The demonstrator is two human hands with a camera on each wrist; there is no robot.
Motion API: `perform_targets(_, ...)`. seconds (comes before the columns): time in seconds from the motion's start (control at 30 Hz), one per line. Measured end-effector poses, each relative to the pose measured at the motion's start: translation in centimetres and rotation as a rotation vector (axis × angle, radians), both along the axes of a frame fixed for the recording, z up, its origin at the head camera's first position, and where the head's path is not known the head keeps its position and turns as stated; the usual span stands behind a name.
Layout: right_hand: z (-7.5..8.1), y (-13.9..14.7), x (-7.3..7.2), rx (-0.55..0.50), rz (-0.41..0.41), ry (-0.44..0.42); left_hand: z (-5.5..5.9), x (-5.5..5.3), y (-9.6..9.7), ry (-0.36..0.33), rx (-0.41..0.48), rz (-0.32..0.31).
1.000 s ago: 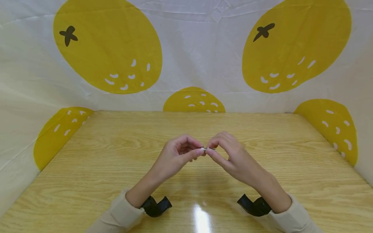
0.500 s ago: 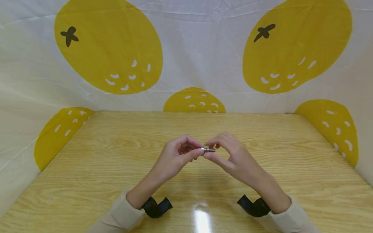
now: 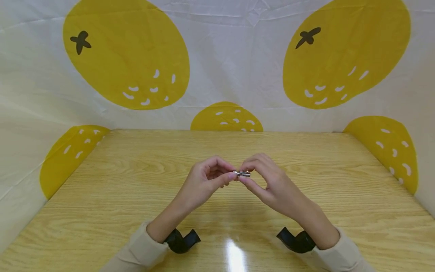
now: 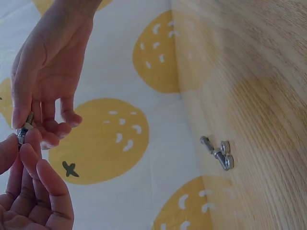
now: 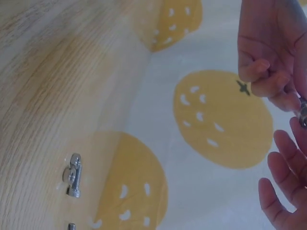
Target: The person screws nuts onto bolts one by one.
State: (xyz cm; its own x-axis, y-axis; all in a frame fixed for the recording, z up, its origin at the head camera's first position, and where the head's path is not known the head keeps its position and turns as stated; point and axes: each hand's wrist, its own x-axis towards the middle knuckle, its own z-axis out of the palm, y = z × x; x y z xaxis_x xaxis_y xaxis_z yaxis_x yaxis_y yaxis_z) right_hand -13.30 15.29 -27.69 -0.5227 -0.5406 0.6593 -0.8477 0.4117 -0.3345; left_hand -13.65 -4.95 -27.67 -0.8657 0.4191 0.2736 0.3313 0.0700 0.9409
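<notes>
A small metal bolt (image 3: 247, 174) is held in the air between the two hands, lying sideways in the head view. My left hand (image 3: 200, 185) pinches its head end between thumb and forefinger. A nut (image 4: 28, 126) sits on the bolt's shank, with bare thread (image 4: 30, 116) sticking out past it. My right hand (image 3: 272, 181) has its thumb and forefinger on the nut, its other fingers loosely bent. The fingertips hide part of the bolt and nut. In the right wrist view only a dark bit of the metal shows at the right edge.
On the wood-grain table (image 3: 136, 211), more bolts (image 4: 206, 142) and nuts (image 4: 225, 147) lie in a small group in the wrist views. A white cloth (image 3: 234, 68) with yellow fruit prints stands around the back and sides. Each wrist wears a black camera mount (image 3: 183, 241).
Half a second ago the right thumb and forefinger were spread apart, baring the bolt; now they have come together at the nut again. The left hand keeps its grip almost unmoved.
</notes>
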Motion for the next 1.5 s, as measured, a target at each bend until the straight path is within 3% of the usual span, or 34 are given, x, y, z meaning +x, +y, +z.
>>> perform_targets(0.4,-0.71,-0.11,-0.10,0.018,-0.055,-0.024,-0.10,0.25,0.25,-0.016,-0.014,-0.018)
perform_targets(0.57,-0.39,0.30,0.06,0.025,-0.077,-0.072,-0.06,0.14,0.18,-0.018,-0.007,-0.003)
perform_targets(0.77,-0.03,0.10,-0.08,0.014,-0.021,-0.007,0.05,0.04,0.07,-0.019,0.001,0.015)
perform_targets(0.9,-0.03,0.02,-0.05,0.019,-0.004,-0.015,0.04,-0.02,0.07,-0.019,0.008,0.009)
perform_targets(1.23,-0.31,-0.14,0.03,0.058,-0.040,-0.031,0.06,0.10,0.12,-0.016,0.011,-0.002)
perform_targets(1.4,-0.68,-0.29,-0.08,0.061,-0.072,0.037,0.01,0.19,0.20,-0.018,0.013,-0.014)
perform_targets(1.5,-0.68,-0.24,0.00,0.074,-0.107,0.027,0.06,0.23,0.19,-0.019,0.008,-0.012)
